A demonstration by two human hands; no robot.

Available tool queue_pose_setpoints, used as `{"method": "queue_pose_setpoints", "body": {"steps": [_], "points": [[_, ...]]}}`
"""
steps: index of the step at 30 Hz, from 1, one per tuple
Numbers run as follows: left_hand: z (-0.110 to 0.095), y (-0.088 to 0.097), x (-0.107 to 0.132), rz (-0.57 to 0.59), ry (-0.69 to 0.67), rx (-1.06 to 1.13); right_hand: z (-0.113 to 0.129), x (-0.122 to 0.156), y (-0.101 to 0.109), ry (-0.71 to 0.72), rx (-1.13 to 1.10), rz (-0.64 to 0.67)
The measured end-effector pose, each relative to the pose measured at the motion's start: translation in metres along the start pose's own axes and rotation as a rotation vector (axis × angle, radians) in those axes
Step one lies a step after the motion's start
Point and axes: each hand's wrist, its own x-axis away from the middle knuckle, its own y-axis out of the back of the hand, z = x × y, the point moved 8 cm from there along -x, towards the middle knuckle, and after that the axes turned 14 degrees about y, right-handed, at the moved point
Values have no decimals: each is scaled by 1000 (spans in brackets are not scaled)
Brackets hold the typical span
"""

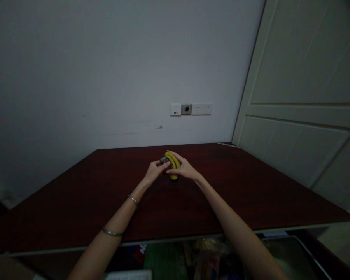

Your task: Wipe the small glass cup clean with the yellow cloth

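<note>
A couple of yellow bananas (175, 165), side by side, are held just above the table near its middle. My right hand (187, 168) is closed around them from the right, its thumb across the near side and its fingers over the far side. My left hand (156, 170) pinches a small greyish, shiny object (163, 160) against the left side of the bananas. Its kind is too small and dark to make out, and my fingers partly cover it.
The dark red tabletop (105, 186) reaches back to a pale wall with sockets (201, 109). A white panelled door (297, 128) stands at the right. Under the front edge is an open space with packets and a green item (165, 260).
</note>
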Motion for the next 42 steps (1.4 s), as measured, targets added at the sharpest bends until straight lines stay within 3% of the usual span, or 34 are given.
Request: {"method": "queue_pose_setpoints", "body": {"steps": [8, 13, 20, 29, 33, 38, 42], "points": [[2, 2, -3, 39, -9, 38, -4, -3, 6, -62, -41, -144], [7, 4, -10, 106, -10, 56, -18, -1, 18, -151, -95, -302], [12, 0, -21, 137, -118, 91, -36, 10, 19, -325, -212, -440], [5, -5, -13, 121, -131, 31, -27, 9, 10, -340, -216, -353], [1, -5, -10, 105, -157, 46, -35, 7, 8, -318, -252, -275], [-1, -7, -8, 102, -175, 70, -48, 8, 21, -273, -218, -407], [-1, -9, -6, 118, -181, 58, -39, 6, 23, -206, -149, -371]]}}
